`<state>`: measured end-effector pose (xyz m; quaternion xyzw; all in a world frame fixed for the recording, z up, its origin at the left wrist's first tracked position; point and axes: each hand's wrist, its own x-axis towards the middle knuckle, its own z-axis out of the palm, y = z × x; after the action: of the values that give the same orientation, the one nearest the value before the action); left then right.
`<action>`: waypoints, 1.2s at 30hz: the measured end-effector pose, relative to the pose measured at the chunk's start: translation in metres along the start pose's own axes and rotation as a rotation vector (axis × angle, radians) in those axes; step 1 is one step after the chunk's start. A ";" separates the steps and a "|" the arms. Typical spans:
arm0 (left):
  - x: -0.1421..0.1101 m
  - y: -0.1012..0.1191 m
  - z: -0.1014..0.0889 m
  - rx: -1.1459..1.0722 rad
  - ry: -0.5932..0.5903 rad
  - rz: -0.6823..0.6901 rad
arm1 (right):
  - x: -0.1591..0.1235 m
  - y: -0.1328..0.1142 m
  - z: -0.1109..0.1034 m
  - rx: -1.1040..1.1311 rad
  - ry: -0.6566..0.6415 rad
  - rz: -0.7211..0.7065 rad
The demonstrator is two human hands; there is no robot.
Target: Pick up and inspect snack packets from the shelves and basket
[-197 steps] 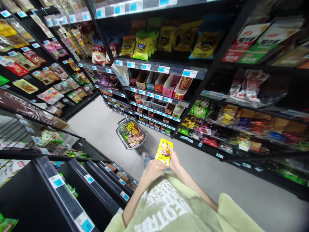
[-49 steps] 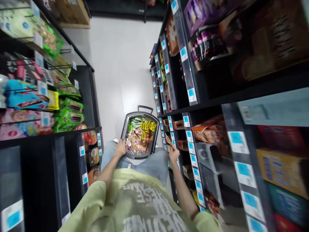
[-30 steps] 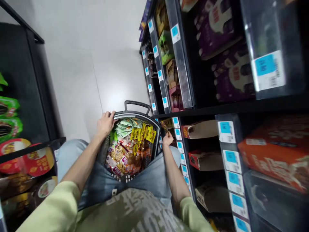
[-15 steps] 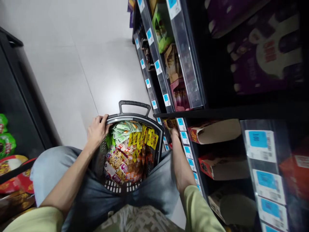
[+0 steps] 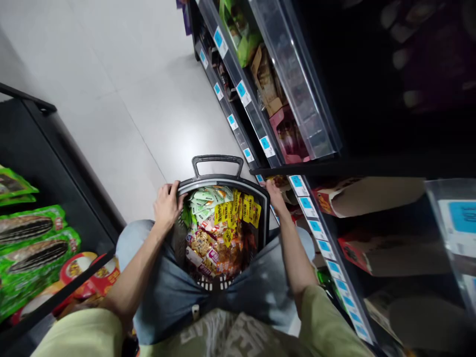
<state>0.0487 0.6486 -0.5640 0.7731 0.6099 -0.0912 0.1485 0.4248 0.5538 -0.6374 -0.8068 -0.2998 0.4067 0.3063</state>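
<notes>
A dark shopping basket (image 5: 222, 179) stands between my knees, its black handle (image 5: 217, 158) tipped to the far side. My left hand (image 5: 166, 204) is closed around the rim at the upper left. At the upper right rim, beside the shelf, my right hand (image 5: 275, 194) grips the basket edge; part of its fingers is hidden. Inside lie small green-white packets (image 5: 204, 203), yellow packets (image 5: 226, 212) toward the right, and clear snack packs with purple labels (image 5: 208, 250) nearer me.
Right of me runs a black shelf with blue-and-white price tags (image 5: 317, 226) and open boxes, including a pink box (image 5: 288, 134). To the left, green snack bags (image 5: 33, 245) lie on a low shelf behind a black rail (image 5: 67, 285). Grey floor (image 5: 148, 99) stretches ahead.
My right hand has drawn back from the shelf to the basket's right rim. The view has shifted left, showing more of the green bags. My left hand keeps its hold on the rim.
</notes>
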 end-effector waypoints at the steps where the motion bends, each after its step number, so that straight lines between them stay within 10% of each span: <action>1: 0.000 0.000 -0.001 0.000 -0.004 0.001 | -0.006 -0.010 0.004 0.096 -0.033 0.034; 9: 0.002 -0.004 0.001 -0.039 -0.026 0.007 | -0.023 -0.066 0.024 -0.170 -0.002 -0.284; 14: 0.002 -0.004 0.002 -0.044 -0.018 0.010 | -0.036 -0.077 0.023 -0.236 0.286 -0.411; 24: 0.002 -0.005 0.006 -0.030 0.019 0.014 | -0.062 -0.082 -0.001 -0.599 -0.524 -0.322; 36: 0.004 -0.007 0.005 -0.037 0.013 0.016 | -0.060 -0.100 -0.004 0.065 -0.300 -0.399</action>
<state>0.0434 0.6517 -0.5704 0.7757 0.6061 -0.0736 0.1596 0.3754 0.5719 -0.5329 -0.6521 -0.4820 0.4627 0.3583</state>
